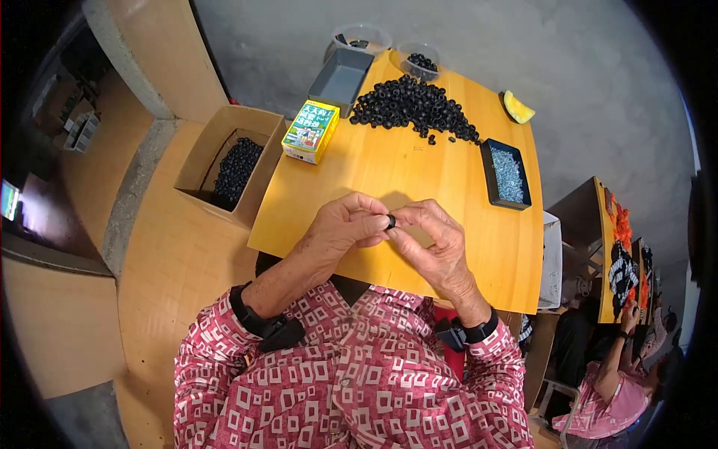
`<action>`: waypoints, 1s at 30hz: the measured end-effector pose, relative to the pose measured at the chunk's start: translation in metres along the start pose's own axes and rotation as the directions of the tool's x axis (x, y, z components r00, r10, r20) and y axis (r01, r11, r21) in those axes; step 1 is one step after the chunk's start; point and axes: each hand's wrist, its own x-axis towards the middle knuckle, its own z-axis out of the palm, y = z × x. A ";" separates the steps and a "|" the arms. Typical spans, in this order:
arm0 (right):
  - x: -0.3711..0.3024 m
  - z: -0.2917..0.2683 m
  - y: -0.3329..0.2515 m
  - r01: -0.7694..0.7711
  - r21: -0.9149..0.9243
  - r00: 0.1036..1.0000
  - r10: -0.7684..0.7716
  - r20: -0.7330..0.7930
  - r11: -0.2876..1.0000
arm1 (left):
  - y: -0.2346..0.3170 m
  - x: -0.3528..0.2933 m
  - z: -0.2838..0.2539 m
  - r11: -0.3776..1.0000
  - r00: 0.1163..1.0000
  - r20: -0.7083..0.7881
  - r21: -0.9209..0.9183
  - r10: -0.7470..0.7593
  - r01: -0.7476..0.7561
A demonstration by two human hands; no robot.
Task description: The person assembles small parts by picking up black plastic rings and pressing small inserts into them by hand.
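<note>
while left hand (pixel 335 226) and right hand (pixel 434 243) pinch one small black piece (pixel 390 221) by the fingertips, it sits between them over the near part of the worktop (pixel 456 176). cardboard box (pixel 263 172) on the left holds black pieces; black tray (pixel 511 204) on the right, pale bits; round clear tub (pixel 417 47) at back, black pieces.

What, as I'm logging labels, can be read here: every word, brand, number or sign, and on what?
Yellow-and-green box: large white printed characters on its top, not copied out here; finer print too small to read.
Table: a small faint mark, too small to tell if it is writing.
Bright panel at the far left edge: too blurred to read.
</note>
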 end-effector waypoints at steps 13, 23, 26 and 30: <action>-0.005 0.012 0.008 0.128 -0.114 0.978 -0.145 -0.152 0.985 | -0.010 0.001 -0.001 1.000 1.000 -0.001 -0.011 0.004 -0.004; -0.006 0.014 0.005 0.195 -0.182 0.964 -0.223 -0.145 0.964 | -0.012 -0.002 -0.003 0.996 0.997 0.037 0.055 0.073 -0.075; -0.006 0.014 0.003 0.189 -0.181 0.965 -0.217 -0.146 0.965 | -0.011 -0.003 -0.004 0.991 0.994 0.042 0.081 0.103 -0.106; -0.003 0.010 0.006 0.177 -0.149 0.982 -0.184 -0.032 0.973 | -0.016 0.002 -0.010 0.998 0.999 0.030 0.052 0.033 -0.035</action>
